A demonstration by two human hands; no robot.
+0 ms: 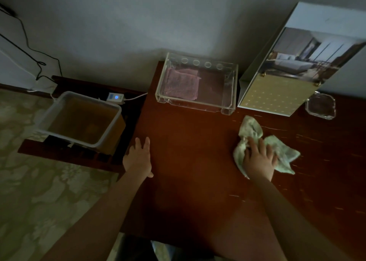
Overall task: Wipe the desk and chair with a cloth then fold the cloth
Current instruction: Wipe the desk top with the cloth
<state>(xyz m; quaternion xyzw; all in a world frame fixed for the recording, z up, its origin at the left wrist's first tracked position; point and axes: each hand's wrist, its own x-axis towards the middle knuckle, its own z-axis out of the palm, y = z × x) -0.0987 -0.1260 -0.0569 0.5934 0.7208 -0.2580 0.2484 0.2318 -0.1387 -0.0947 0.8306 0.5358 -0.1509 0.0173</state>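
A crumpled pale green cloth (pixel 251 131) lies on the dark red-brown wooden desk (pixel 194 161), right of centre. My right hand (pixel 258 158) presses down on the cloth with fingers spread over it, covering its middle. My left hand (pixel 139 157) rests flat on the desk's left edge, fingers apart and holding nothing. The chair is mostly out of view; only a dark shape (pixel 136 249) shows below the desk's near edge.
A clear acrylic tray (pixel 229 102) with a folded pink cloth (pixel 181 83) stands at the back. A tilted picture box (pixel 293 68) and a glass dish (pixel 320 106) sit at back right. Left of the desk, a plastic tub (pixel 59 106) rests on a low stand.
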